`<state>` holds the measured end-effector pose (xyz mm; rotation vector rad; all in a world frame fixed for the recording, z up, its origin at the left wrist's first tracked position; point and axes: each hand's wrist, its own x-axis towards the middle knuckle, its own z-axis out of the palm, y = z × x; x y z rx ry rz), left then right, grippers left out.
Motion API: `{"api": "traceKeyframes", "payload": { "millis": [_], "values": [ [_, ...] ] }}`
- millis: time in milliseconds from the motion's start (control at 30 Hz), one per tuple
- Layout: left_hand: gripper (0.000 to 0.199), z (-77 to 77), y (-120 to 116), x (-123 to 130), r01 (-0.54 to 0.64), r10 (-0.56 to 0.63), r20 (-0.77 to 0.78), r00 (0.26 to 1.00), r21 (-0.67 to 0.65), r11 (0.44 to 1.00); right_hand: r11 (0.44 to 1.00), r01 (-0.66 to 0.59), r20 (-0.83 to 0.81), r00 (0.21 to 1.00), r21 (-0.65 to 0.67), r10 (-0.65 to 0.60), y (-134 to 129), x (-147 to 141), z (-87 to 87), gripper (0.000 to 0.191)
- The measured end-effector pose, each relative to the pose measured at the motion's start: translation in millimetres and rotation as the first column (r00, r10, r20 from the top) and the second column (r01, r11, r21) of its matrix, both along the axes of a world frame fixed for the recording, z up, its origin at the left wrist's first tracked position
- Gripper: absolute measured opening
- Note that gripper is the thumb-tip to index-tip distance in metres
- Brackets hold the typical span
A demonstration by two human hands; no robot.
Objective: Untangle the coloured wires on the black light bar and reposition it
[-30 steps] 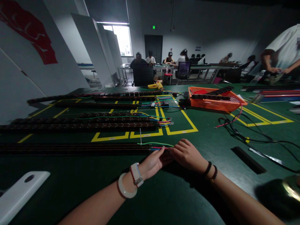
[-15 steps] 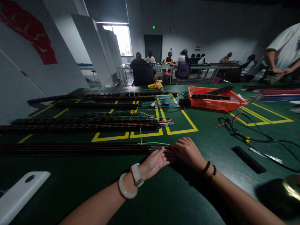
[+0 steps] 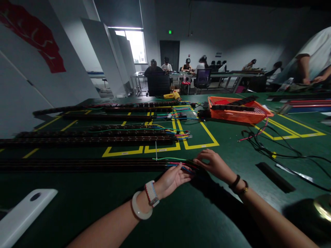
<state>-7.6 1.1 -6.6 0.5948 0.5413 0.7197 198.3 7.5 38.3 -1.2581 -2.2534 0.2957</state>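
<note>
A long dark cable bundle (image 3: 103,165) lies across the near part of the green table, with red, blue and green wires (image 3: 178,164) coming out of its right end. My left hand (image 3: 172,181), palm up, has its thumb closed over these wires, with the fingers beneath them. At the wires' right ends is my right hand (image 3: 210,163), its thumb and index fingertip pinched together; what lies between them is too small to make out. A white cable tie (image 3: 156,151) stands up from the bundle near the wires.
More cable bundles (image 3: 85,139) lie beyond. An orange basket (image 3: 232,115) and yellow heat gun (image 3: 172,95) sit farther back. Black cables (image 3: 289,151) and a black strip (image 3: 275,176) are on the right. A white object (image 3: 31,213) is at lower left. A person (image 3: 312,58) stands at far right.
My right hand has moved slightly right along the wires, showing more of their ends. My left hand has stayed nearly in place around them.
</note>
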Motion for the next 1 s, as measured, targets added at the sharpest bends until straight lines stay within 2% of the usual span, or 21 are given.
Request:
{"api": "traceKeyframes", "payload": {
  "millis": [133,200,300,367,433,567,667,833,1000],
  "values": [
    [0.033,0.3,-0.5,-0.9,0.008,-0.008,0.019,1.0,0.008,1.0,0.971,0.039,-0.083,0.995,-0.235,-0.06,1.6,17.5,12.2,0.037],
    [0.033,0.8,-0.7,-1.0,0.008,-0.008,0.005,1.0,-0.002,1.0,0.92,0.013,-0.048,0.998,-0.392,-0.034,1.5,21.4,13.0,0.042],
    [0.034,2.6,-1.0,-0.5,0.009,-0.01,-0.006,1.0,-0.005,1.0,0.801,-0.029,0.015,0.999,-0.598,0.047,0.5,20.8,10.4,0.052],
    [0.036,3.9,-1.2,0.2,0.015,-0.015,-0.005,1.0,0.008,1.0,0.744,-0.055,0.038,0.993,-0.666,0.108,-0.4,18.3,8.8,0.055],
    [0.038,4.3,-1.2,0.8,0.011,-0.011,-0.013,1.0,0.01,1.0,0.721,-0.081,0.048,0.987,-0.688,0.156,-1.1,16.4,8.2,0.055],
    [0.036,2.5,-0.6,0.8,0.0,0.0,-0.036,0.999,0.0,1.0,0.718,-0.102,0.049,0.981,-0.688,0.186,-0.8,16.2,7.1,0.048],
    [0.038,2.6,-0.6,-0.3,0.022,-0.019,-0.081,0.997,0.035,0.999,0.759,-0.09,0.067,0.982,-0.645,0.174,0.5,17.7,5.0,0.044],
    [0.053,6.3,-4.3,-0.4,0.23,-0.194,-0.26,0.946,0.116,0.966,0.843,0.027,0.158,0.985,-0.538,0.069,2.7,18.2,-0.6,0.043],
    [0.052,3.0,-8.1,2.0,0.313,-0.231,-0.343,0.911,0.206,0.927,0.858,0.055,0.237,0.968,-0.511,0.079,3.4,15.5,-9.1,0.043]
  ]
}}
